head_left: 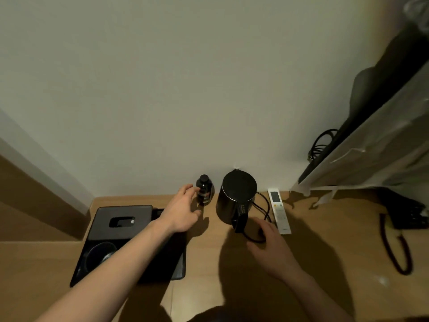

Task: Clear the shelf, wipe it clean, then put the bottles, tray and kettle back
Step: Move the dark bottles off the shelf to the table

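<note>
A: A pale plain wall backs the light wooden shelf [209, 263], whose rear edge meets it just behind the small dark round-capped bottle [204, 189] and the black cylindrical electric kettle [236, 196].

B: How much open room is there?

A: Bare wood lies in front, between the flat black tray [180, 266] on the left and the white slim remote control [278, 210] on the right. The tray carries a black tissue box [123, 220].

B: And the hands?

A: The left hand [183, 210] is spread open, fingertips just beside the bottle; whether they touch cannot be told. The right hand [271, 245] is open, palm down, over the kettle's black cord [264, 210], holding nothing.

B: Orientation?

A: Bottle and kettle stand upright; the kettle's handle faces the person. The remote's long axis runs from the wall toward the front.
</note>
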